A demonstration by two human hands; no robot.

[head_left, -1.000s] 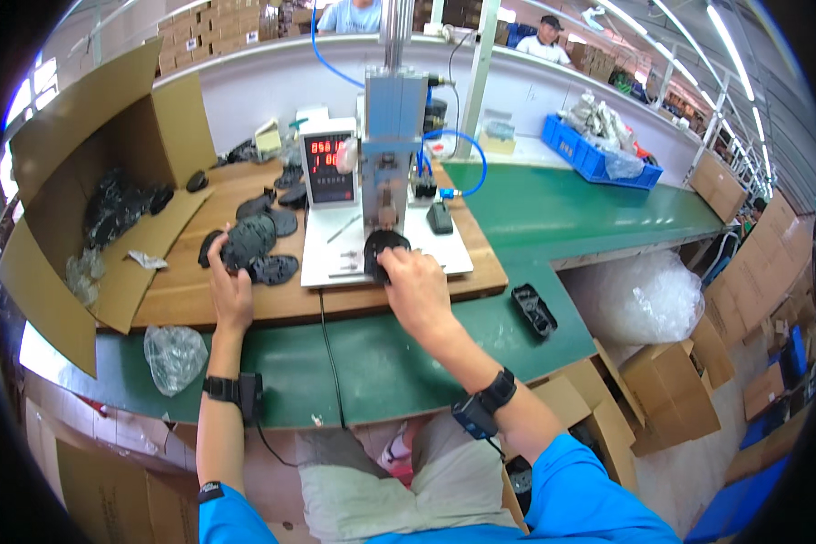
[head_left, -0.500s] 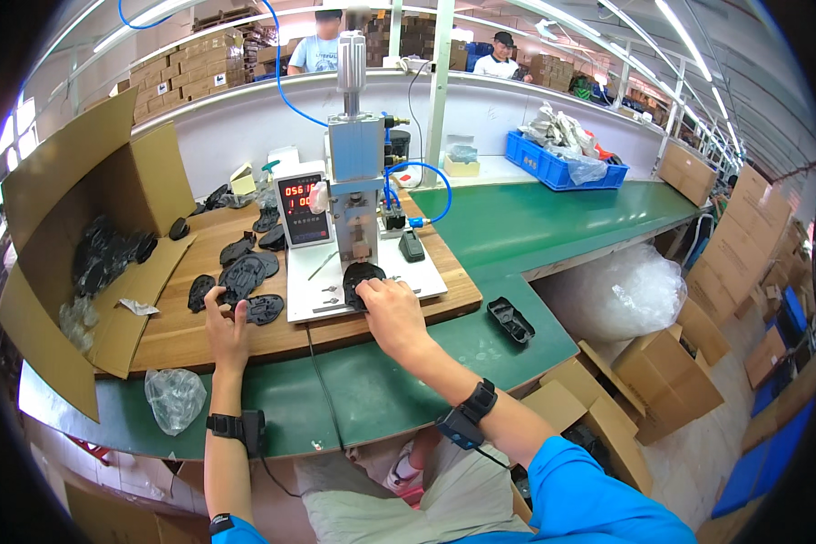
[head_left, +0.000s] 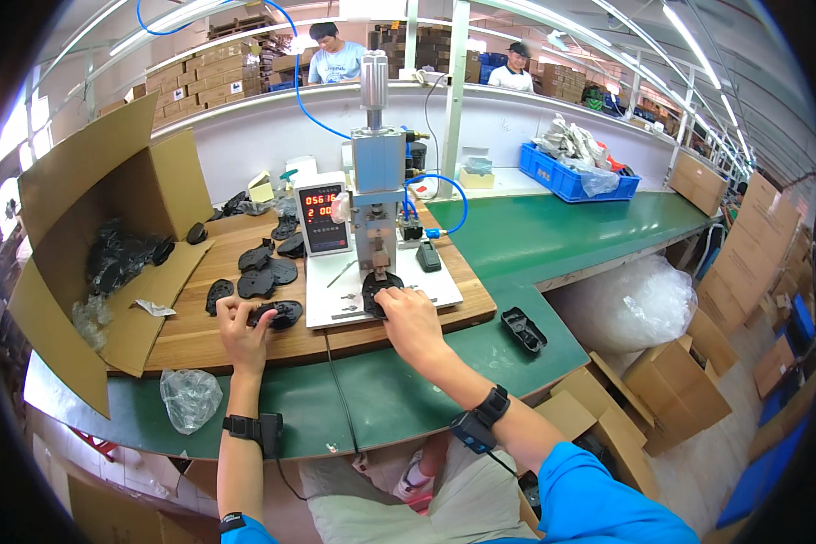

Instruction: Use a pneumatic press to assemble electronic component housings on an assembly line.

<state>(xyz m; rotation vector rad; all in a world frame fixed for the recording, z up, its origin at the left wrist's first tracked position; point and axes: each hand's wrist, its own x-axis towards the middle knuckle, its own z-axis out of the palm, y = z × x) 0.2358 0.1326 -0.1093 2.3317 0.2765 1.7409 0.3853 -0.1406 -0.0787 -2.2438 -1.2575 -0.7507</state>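
My right hand [head_left: 414,325] grips a black plastic shell part [head_left: 379,296] by its near edge, on the white base plate [head_left: 322,304] of a small pneumatic press. The metal press head [head_left: 381,258] stands directly over that part; whether they touch I cannot tell. To the left, my left hand [head_left: 245,334] has thumb and fingers closed on another black plastic shell part [head_left: 285,315] at the wooden board's near side. Just beyond it several similar black parts [head_left: 257,283] lie in a loose group.
A counter box with red digits [head_left: 325,216] stands left of the press. At the left is an open carton [head_left: 168,295] with black parts in plastic. A clear bag [head_left: 190,399], a black tray-like shell [head_left: 523,329] and a blue crate [head_left: 589,186] rest on the green table [head_left: 508,236].
My left hand has closed on a black part beside the pile. My right hand stays at the press with its part. The view has shifted slightly, and the counter's lower digits differ.
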